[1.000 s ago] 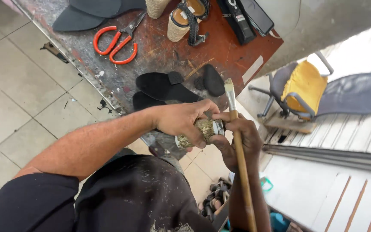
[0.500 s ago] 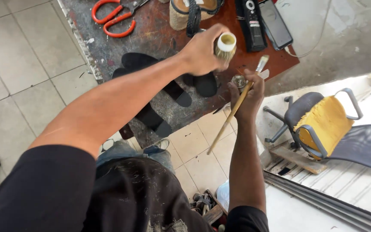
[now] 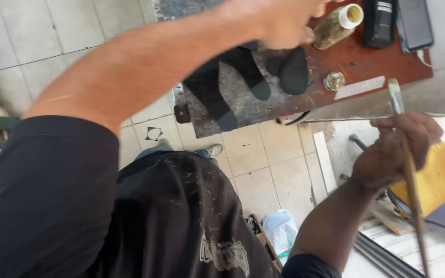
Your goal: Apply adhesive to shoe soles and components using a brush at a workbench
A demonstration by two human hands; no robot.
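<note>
My left hand (image 3: 284,23) reaches over the red-brown worktable (image 3: 382,64) and grips a small glass bottle (image 3: 337,24) by its base; the bottle is tilted, its open mouth pointing up and right. A round metal lid (image 3: 334,81) lies on the table just below it. Off the table's edge, my right hand (image 3: 395,149) is closed around a long wooden-handled brush (image 3: 409,170), whose pale tip points toward the table. The left hand is blurred by motion.
Black shoe soles (image 3: 233,77) lie on the table's grey patch, two black devices (image 3: 382,20) sit at its top right, and a pale flat strip (image 3: 359,87) lies near the edge. Below are tiled floor (image 3: 263,170), a white bag (image 3: 281,231) and a yellow-seated chair (image 3: 439,175).
My left hand has carried the bottle away from my right hand and out over the table. My right hand with the brush has dropped back, away from the table edge.
</note>
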